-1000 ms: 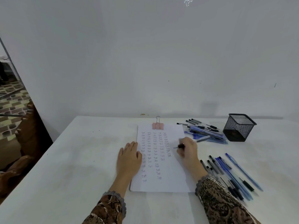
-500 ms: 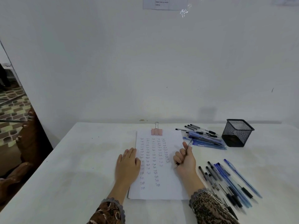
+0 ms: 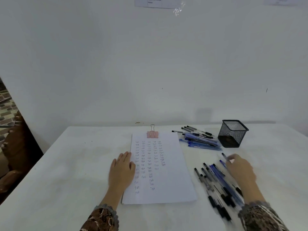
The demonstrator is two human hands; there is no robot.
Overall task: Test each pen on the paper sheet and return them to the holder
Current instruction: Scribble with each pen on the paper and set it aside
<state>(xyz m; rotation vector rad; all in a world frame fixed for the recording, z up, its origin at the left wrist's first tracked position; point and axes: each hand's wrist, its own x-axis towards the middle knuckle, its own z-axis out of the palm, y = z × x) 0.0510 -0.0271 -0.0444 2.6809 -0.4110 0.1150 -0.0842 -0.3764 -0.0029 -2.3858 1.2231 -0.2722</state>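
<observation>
**Two pen piles, one blurred reach**

Many pens are loose on the table. A near pile fans out just right of the paper sheet, and a far pile lies beside the black mesh holder, which stands well back on the right. The right hand hovers over the near pile's outer edge. One dark pen pokes out past its fingers, but motion blur hides whether they pinch it or only touch it. The left hand lies flat on the sheet's left edge, fingers straight and close together, pinning the paper below the pink binder clip.

The step looks like an exchange of pens at the near pile. Doing it well means taking one barrel only and lifting it clear, so the neighbours don't roll. The test mark belongs in the blank space under the short columns, with the left palm pressed down. A tested pen should then go into the holder, not onto a pile.
</observation>
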